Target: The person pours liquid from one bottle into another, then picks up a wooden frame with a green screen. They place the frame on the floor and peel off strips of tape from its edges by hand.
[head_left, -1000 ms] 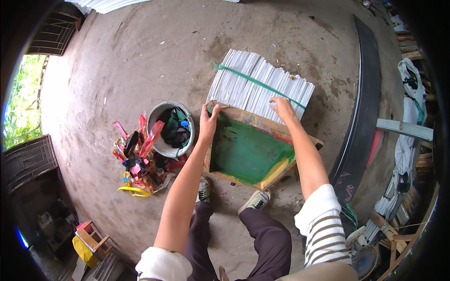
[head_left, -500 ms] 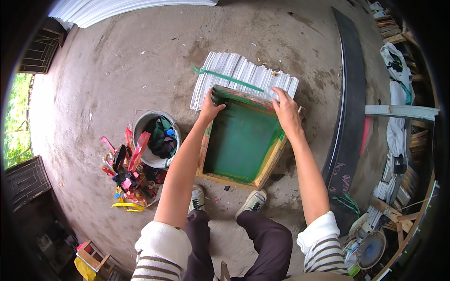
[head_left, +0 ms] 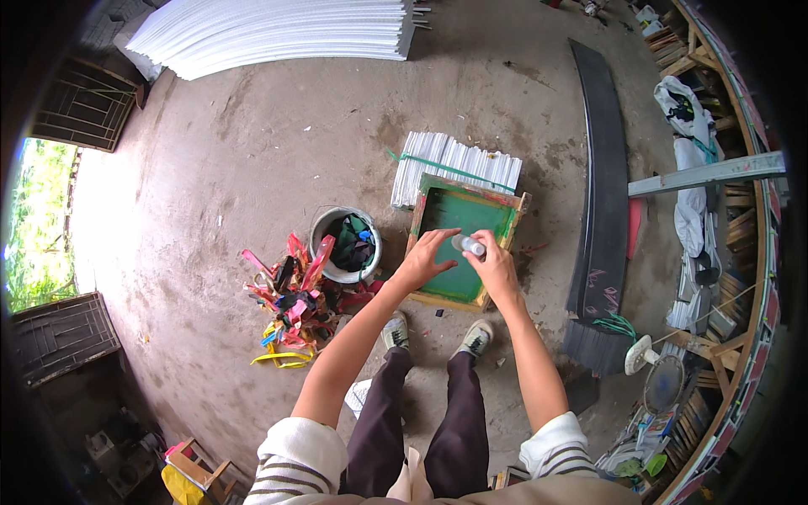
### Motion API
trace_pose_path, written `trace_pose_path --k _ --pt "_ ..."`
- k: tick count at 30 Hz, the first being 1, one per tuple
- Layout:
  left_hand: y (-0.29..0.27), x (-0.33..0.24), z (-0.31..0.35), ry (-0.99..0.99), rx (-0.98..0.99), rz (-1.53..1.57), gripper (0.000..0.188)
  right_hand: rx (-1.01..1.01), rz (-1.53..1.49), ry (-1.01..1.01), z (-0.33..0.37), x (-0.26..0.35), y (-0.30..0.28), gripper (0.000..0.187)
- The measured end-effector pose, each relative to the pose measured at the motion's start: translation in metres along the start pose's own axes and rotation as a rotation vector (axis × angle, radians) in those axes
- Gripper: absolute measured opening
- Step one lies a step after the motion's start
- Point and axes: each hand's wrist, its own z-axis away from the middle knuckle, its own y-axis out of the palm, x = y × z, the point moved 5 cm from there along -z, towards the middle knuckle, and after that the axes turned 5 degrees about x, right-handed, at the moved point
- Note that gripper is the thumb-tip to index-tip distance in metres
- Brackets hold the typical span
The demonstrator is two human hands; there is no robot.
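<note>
Between the thumb and fingers of my right hand (head_left: 498,271) is a small clear bottle with a whitish cap (head_left: 471,245), tilted above a wooden screen frame. My left hand (head_left: 423,259) is open just left of the bottle, thumb and fingers apart, and holds nothing. The wooden screen frame (head_left: 505,202), with a green mesh (head_left: 452,282) inside, lies below both hands. Its far end rests against or on a bundle of white strips (head_left: 454,151) tied with green twine. My hands cover part of the mesh and the frame's left side.
A pale bucket (head_left: 377,257) of dark cloths stands left of the frame, beside a heap of red, black and yellow scraps (head_left: 295,307). Long dark boards (head_left: 602,185) lie at the right, near a fan (head_left: 663,383). Long white strips (head_left: 278,34) are stacked at the far left.
Both hands have come off the frame's far edge and moved nearer to each other over the mesh. The small bottle now shows clearly in my right hand. The whole view has shifted and widened.
</note>
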Motion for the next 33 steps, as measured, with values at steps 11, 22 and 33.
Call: trace_pose_path --k 11,22,33 --pt "-0.003 -0.056 0.112 -0.029 -0.163 -0.192 0.046 0.018 -0.082 -0.218 0.098 0.072 0.037 0.035" --pt "-0.002 -0.030 0.244 -0.286 -0.397 -0.192 0.044 0.092 -0.283 -0.048 0.183 0.019 0.079 0.035" --pt "-0.016 0.088 0.350 -0.566 -0.549 -0.090 0.042 0.104 -0.177 0.261 0.227 -0.044 0.136 0.028"
